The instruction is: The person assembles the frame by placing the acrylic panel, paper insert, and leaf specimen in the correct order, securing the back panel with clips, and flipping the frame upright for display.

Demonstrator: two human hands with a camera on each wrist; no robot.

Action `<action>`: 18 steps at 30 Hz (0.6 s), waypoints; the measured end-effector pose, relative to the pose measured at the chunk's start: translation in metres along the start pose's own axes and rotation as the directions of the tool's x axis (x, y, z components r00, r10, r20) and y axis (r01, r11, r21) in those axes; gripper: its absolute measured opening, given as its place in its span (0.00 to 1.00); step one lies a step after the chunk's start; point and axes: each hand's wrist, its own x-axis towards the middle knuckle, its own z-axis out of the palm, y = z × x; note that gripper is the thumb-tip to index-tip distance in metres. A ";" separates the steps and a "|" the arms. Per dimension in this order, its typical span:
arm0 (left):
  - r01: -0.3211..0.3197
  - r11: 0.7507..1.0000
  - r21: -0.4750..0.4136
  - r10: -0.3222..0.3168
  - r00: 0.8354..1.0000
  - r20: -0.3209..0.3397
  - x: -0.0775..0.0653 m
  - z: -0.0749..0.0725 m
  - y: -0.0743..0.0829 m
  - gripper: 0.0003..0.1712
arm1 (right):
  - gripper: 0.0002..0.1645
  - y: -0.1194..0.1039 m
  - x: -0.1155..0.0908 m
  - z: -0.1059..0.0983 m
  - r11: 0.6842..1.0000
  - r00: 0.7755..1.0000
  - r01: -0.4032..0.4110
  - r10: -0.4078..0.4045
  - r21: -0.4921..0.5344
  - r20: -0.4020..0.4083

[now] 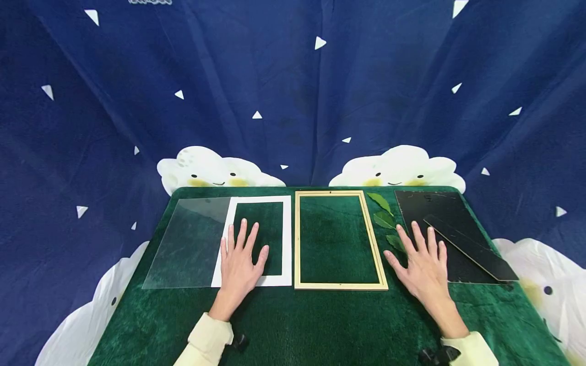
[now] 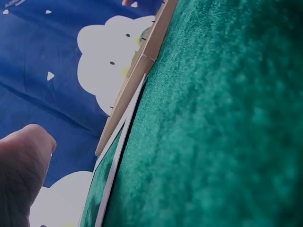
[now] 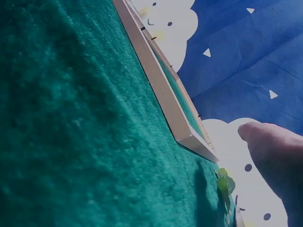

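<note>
My left hand (image 1: 239, 267), fingers spread and straight, is over the white mat board (image 1: 287, 239) and holds nothing. A clear sheet (image 1: 187, 244) lies to its left, partly meeting the mat's edge. Between the hands lies a pale wooden picture frame (image 1: 297, 239) with an open middle. My right hand (image 1: 423, 269), also spread with straight fingers, is beside several green leaves (image 1: 383, 219) and partly over the black backing board (image 1: 423, 203) with its easel leg (image 1: 471, 249). In each wrist view only a thumb shows. Whether either palm touches anything I cannot tell.
A green plush cloth (image 1: 339, 325) covers the table. Behind it hangs a dark blue curtain (image 1: 293, 76) with white triangles and smiling clouds (image 1: 403, 165). A dark wrist strap (image 1: 441, 355) sits by the right sleeve.
</note>
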 end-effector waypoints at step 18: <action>0.097 0.994 -0.042 -0.098 0.995 -0.023 -0.006 -0.012 -0.031 0.41 | 0.48 -0.010 -0.016 0.013 0.987 0.993 0.084 -0.073 0.136 -0.090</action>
